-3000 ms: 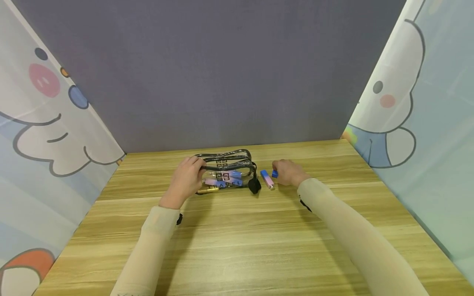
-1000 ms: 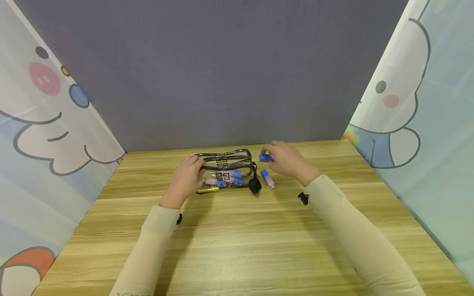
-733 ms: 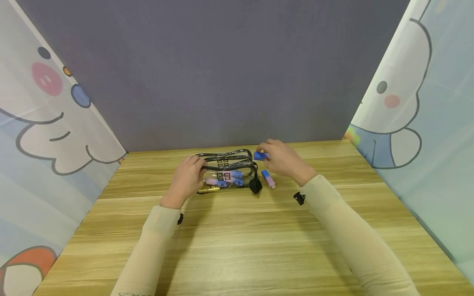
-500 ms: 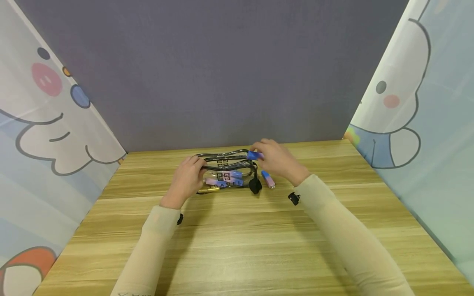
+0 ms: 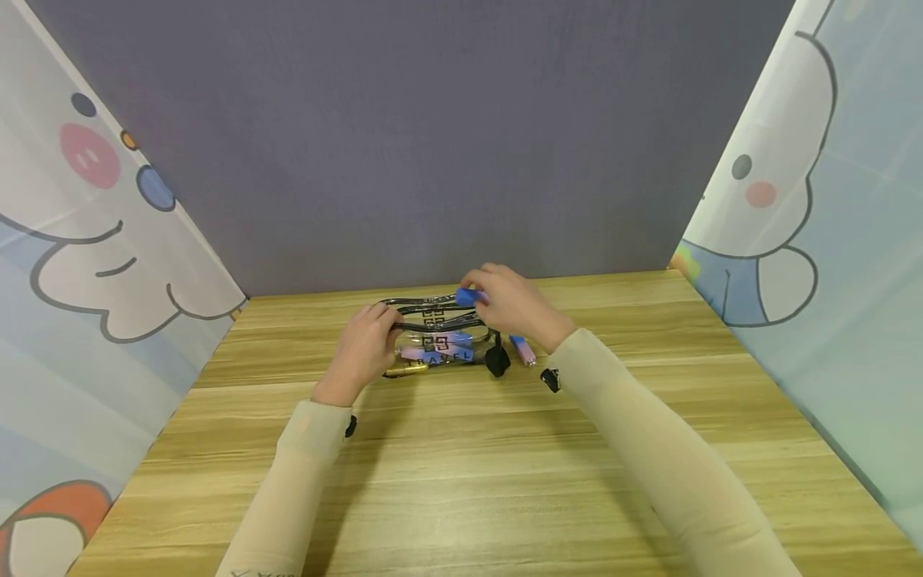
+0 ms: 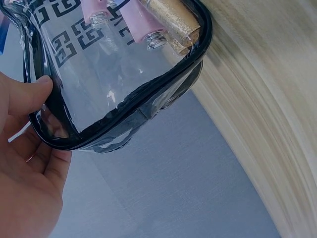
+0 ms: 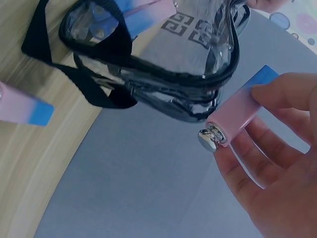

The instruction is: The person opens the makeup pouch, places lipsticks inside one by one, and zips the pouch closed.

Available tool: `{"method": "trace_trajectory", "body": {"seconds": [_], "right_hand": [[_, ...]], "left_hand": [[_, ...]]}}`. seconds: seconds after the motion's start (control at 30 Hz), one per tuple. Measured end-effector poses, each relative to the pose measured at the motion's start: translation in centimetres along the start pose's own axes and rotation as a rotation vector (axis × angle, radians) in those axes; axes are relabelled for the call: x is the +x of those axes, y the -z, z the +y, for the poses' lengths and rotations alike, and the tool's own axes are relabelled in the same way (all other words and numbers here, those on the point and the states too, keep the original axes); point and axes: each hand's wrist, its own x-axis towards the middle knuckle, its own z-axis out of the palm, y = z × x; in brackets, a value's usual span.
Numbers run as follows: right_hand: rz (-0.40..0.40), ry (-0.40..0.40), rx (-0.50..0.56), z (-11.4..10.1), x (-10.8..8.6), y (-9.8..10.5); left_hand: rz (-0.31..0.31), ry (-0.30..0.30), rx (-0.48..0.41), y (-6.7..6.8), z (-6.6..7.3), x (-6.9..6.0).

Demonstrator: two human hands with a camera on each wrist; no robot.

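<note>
Your left hand pinches the clear bag and your right hand pinches a pink-and-blue tube by the bag's top edge, so this looks like loading, and the next move calls for lowering the tube inside before releasing it.

My left grip holds the left end of a clear, black-edged pouch on the wood-grained counter. My right grip pinches a small blue bar at the pouch's far right edge, probably above it. Blue-and-pink bars show inside; a loose pink-and-blue bar lies near the black strap.
</note>
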Motion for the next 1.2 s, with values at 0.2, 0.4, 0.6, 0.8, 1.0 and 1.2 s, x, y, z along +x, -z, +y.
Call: {"method": "trace_trajectory", "body": {"seconds": [0.2,0.4,0.6,0.8,1.0,1.2], "right_hand": [[0.012,0.006,0.019,-0.8,0.7,-0.3],[0.005,0.017,0.026,-1.5,1.5,-0.7],[-0.024,0.041,0.011,-2.0,2.1,-1.4],[-0.03,0.049,-0.029,-2.3,2.6,-2.4],[-0.072,0.072,-0.142,-2.7,3.0,-3.6],[-0.075,0.07,-0.234,-3.0,3.2,-4.4]], "left_hand": [[-0.007,0.007,0.004,0.0,0.0,0.0],[-0.011,0.006,0.013,0.0,0.1,0.1],[-0.008,0.001,0.004,0.0,0.3,0.2],[-0.01,-0.007,0.0,0.0,0.3,0.3],[-0.002,-0.012,-0.013,-0.1,0.1,0.2],[0.013,-0.026,-0.004,-0.3,-0.1,0.3]]}}
